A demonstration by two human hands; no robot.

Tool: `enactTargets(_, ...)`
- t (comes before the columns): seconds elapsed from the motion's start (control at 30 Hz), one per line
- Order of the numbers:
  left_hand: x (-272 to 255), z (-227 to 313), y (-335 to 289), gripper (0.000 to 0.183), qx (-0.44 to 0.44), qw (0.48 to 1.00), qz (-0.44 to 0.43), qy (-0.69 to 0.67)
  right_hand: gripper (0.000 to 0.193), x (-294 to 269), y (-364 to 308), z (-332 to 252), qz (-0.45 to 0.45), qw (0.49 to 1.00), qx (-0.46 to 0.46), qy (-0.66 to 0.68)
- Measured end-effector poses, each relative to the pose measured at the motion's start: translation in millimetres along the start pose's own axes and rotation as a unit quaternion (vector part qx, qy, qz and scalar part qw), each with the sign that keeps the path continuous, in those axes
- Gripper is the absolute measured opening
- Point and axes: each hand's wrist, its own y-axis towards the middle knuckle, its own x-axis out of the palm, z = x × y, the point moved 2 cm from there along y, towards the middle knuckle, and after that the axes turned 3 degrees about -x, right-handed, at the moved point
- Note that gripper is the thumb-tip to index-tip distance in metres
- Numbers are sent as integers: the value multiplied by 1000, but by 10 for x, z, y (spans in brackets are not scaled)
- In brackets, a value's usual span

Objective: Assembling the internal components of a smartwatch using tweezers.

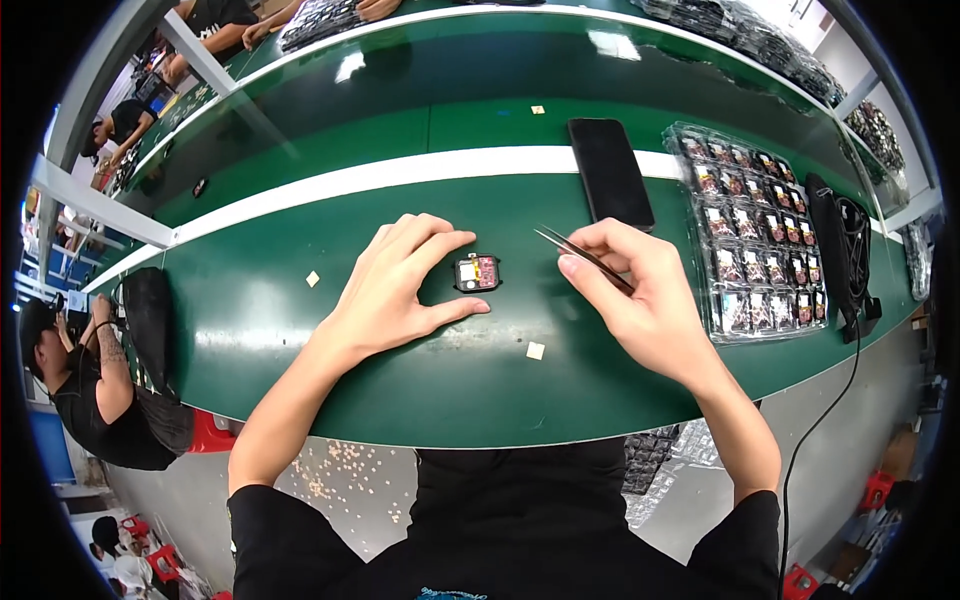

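Note:
A small black watch-shaped case (477,272) lies on the green table, its red and yellow inner parts showing. Around its left side curves my left hand (405,285), thumb and fingers spread, not visibly gripping it. To the right of the case, my right hand (630,280) is closed on dark metal tweezers (590,260). Their tips point up and left, apart from the case, with nothing visible between them. Small pale square pieces lie about; one square (535,351) is below the case and another square (313,279) is left of my left hand.
A clear plastic tray (712,325) of similar small units stands on the right. Behind my right hand lies a black phone (611,175) across the white strip. A black pouch with a cable (848,250) lies beyond the tray. Another person (100,390) sits at the left.

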Motion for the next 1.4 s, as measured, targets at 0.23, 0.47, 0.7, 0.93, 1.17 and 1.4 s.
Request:
enactTargets(0.23, 59, -211, -31, 51, 56, 995, -41, -73, 17, 351, 295, 320, -20, 1000, -12, 12)
enactTargets(0.47, 41, -215, -47, 56, 7, 990, -85, -110, 19, 340, 190, 420, -24, 999, 5, 30)
enactTargets(0.7, 117, -310, 4, 59, 10, 984, -77, -163, 18, 445, 260, 390, -36, 989, -104, -98)
enactTargets(0.93, 117, -317, -2, 60, 10, 986, -83, -145, 19, 490, 255, 424, -37, 987, -117, -107)
enactTargets(1.17, 102, -316, -4, 61, 7, 987, -84, -140, 18, 508, 260, 412, -36, 988, -112, -97)
enactTargets(1.4, 59, -272, 40, 62, 3, 986, -97, -135, 17, 475, 249, 417, -27, 989, -109, -94)
